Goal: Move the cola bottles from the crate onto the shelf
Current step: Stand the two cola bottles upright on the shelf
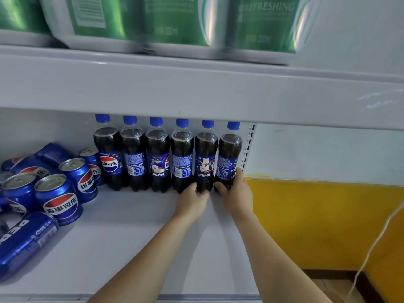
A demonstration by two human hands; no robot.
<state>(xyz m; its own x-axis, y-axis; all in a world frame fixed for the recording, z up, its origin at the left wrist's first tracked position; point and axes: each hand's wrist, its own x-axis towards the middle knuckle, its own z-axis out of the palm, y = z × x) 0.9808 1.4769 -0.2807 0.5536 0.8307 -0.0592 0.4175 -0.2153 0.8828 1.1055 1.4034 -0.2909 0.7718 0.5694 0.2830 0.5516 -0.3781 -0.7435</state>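
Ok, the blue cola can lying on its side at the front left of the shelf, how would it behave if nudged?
The blue cola can lying on its side would probably roll, since its round wall rests on the smooth white shelf. Its tab end is turned away, so I cannot tell whether it is sealed or full.

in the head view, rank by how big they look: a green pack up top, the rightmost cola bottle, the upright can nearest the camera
1. green pack, though blurred and cut off by the frame.
2. rightmost cola bottle.
3. upright can; it sits nearer the camera, so its true size may be smaller than it looks.
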